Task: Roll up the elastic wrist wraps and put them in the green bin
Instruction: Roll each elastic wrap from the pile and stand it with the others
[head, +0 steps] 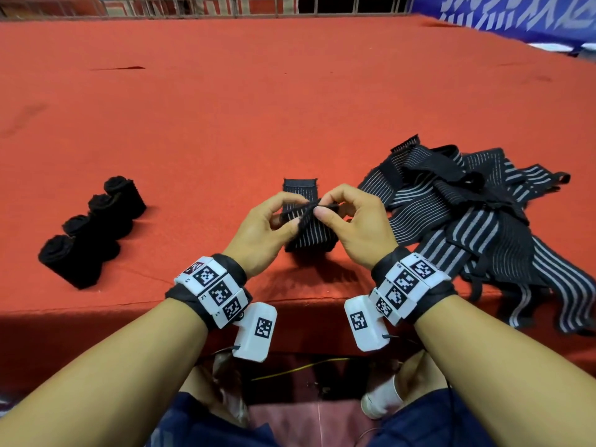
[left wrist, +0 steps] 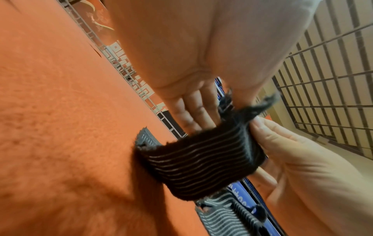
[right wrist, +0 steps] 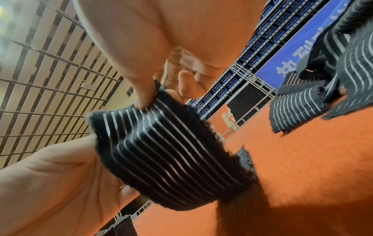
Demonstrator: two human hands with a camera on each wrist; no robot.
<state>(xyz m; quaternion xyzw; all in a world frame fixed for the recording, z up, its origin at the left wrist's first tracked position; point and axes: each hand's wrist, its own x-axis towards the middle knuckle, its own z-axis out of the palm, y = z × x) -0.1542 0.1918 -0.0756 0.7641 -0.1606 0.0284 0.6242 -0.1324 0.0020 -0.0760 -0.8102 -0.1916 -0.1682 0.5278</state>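
Note:
A black wrist wrap with thin grey stripes (head: 308, 235) lies on the red table near its front edge, its near end lifted and folded. My left hand (head: 274, 221) and right hand (head: 350, 217) pinch that end from either side, thumbs and forefingers meeting at the fold. The left wrist view shows the wrap (left wrist: 203, 159) bent up off the cloth, with my left fingers (left wrist: 193, 115) behind it. In the right wrist view my right thumb (right wrist: 143, 94) presses the wrap (right wrist: 171, 159) at its top edge. No green bin is in view.
Several rolled black wraps (head: 93, 230) stand in a row at the left. A heap of unrolled striped wraps (head: 477, 221) lies at the right and hangs over the table's front edge. The red table (head: 258, 108) stretches far back to a railing.

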